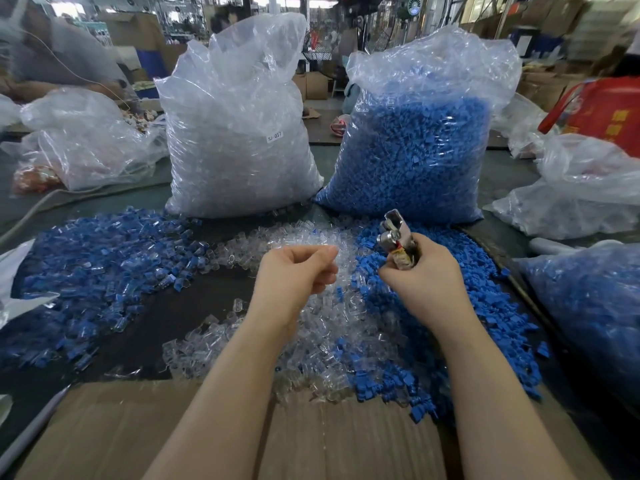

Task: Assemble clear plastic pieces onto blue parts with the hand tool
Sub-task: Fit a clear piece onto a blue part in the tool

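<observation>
My right hand (420, 271) grips a metal hand tool (394, 230), whose silver jaws point up and away over the loose blue parts (460, 299). My left hand (294, 271) hovers over the loose clear plastic pieces (311, 327) with its fingers curled; whether they pinch a clear piece I cannot tell. A pile of joined blue-and-clear pieces (104, 268) lies to the left on the dark table.
A big bag of clear pieces (235, 133) and a big bag of blue parts (415, 143) stand behind the piles. More plastic bags lie at the left (83, 140) and right (588, 181). Flat cardboard (173, 431) covers the near table edge. A person sits at the far left.
</observation>
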Available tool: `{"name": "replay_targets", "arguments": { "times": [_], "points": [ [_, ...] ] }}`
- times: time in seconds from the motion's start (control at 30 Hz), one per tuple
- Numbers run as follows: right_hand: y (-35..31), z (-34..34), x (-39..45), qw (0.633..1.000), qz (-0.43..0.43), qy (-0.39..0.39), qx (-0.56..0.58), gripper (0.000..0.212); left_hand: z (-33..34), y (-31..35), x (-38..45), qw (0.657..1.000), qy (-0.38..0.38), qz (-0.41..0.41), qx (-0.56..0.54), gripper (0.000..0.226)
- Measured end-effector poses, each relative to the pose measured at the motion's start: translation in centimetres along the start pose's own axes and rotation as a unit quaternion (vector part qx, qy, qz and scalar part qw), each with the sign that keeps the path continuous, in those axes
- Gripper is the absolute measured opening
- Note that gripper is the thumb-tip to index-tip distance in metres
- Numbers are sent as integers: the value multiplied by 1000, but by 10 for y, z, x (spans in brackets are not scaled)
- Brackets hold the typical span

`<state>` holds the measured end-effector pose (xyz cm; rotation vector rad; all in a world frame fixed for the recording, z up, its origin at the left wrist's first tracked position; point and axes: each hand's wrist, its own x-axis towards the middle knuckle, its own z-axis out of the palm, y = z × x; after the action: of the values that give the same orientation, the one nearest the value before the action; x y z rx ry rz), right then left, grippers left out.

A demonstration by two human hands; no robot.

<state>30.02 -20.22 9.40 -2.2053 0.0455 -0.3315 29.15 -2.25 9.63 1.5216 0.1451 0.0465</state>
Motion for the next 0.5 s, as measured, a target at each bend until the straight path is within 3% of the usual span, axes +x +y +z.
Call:
{"name": "replay_targets", "arguments": {
  "times": [0.17, 0.33, 0.5],
  "points": [
    [-6, 4, -3, 999, -10, 5, 46, 6, 12, -1, -4, 998, 48, 25, -22, 16],
    [-13, 9, -8, 995, -29, 26, 90, 9, 17, -1, -10, 998, 38, 41, -24, 3],
    [-19, 10, -11, 994, -41, 50, 86, 15, 21, 1, -11, 999, 11, 44, 0, 17]
  ]
}}
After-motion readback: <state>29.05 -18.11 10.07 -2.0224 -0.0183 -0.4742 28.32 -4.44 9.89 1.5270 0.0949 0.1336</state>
